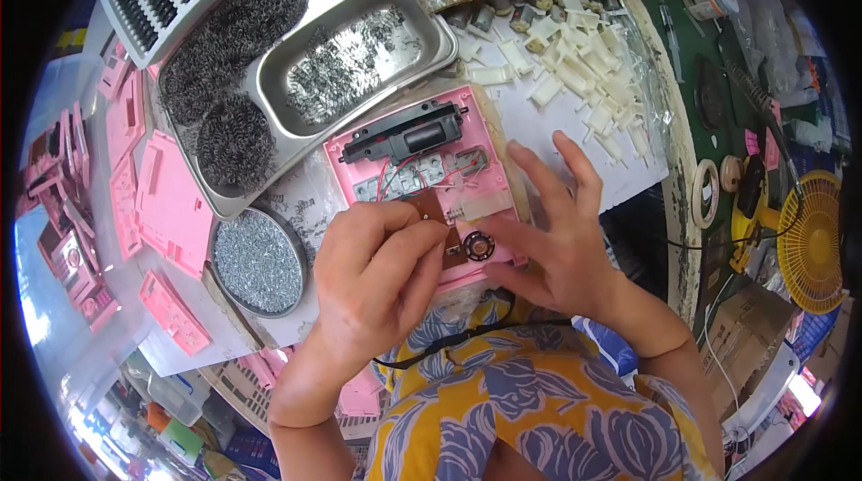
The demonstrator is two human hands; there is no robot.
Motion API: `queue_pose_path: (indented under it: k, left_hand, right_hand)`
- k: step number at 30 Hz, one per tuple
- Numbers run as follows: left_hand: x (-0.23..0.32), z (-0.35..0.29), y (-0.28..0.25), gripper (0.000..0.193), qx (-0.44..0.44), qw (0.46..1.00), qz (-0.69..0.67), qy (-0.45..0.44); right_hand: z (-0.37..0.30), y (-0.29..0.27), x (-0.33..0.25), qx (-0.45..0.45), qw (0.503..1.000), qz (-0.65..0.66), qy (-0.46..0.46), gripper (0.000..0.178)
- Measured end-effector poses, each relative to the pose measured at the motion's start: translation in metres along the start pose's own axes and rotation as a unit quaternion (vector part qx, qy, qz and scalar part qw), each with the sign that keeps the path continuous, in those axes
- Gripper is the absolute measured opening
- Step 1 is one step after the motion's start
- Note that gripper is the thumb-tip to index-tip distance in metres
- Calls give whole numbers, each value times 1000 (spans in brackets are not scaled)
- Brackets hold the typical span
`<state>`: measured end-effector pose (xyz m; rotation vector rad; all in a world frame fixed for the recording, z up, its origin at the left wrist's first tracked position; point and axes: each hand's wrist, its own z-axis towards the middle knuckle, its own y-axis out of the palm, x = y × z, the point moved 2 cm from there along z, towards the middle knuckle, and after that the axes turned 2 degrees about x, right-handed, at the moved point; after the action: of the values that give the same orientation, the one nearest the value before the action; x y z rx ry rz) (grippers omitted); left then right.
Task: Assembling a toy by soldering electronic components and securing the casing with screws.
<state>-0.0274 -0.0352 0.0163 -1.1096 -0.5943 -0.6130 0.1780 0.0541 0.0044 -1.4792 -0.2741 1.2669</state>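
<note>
A pink plastic housing point(489, 119) lies open on the table in front of me. Fitted in it are a black mechanism point(404, 133) at the far side, a metal plate point(413, 176) with red and white wires, a whitish slide with a spring point(485, 206), a brown circuit board point(431, 204) and a small round speaker point(479, 246). Over the board, my left hand point(373, 265) is closed in a pinch; whatever its fingertips hold is hidden. My right hand point(566, 252) has its fingers spread at the housing's right side, thumb and forefinger beside the speaker, holding nothing visible.
Left of the housing are a round dish of small screws point(259, 263) and pink shells point(175, 202). Beyond it stands a metal tray point(437, 52) with small springs. White plastic parts point(575, 59) are heaped at the far right. A yellow fan point(811, 238) is off the table's right edge.
</note>
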Motion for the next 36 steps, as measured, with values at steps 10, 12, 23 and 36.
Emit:
queue_pose_path:
  k: [10, 12, 23, 36]
  left_hand:
    - [-18, 44, 15, 33, -42, 975, 181, 123]
    - [-25, 42, 8, 32, -41, 971, 197, 129]
    - [-29, 24, 12, 30, -24, 953, 252, 164]
    - [-28, 28, -5, 60, -159, 906, 284, 269]
  right_hand:
    - [28, -14, 28, 129, 991, 37, -12, 18]
    - [46, -4, 27, 96, 995, 12, 14, 15]
    - [72, -3, 16, -19, 997, -48, 60, 19]
    - [125, -58, 33, -210, 947, -234, -69, 13]
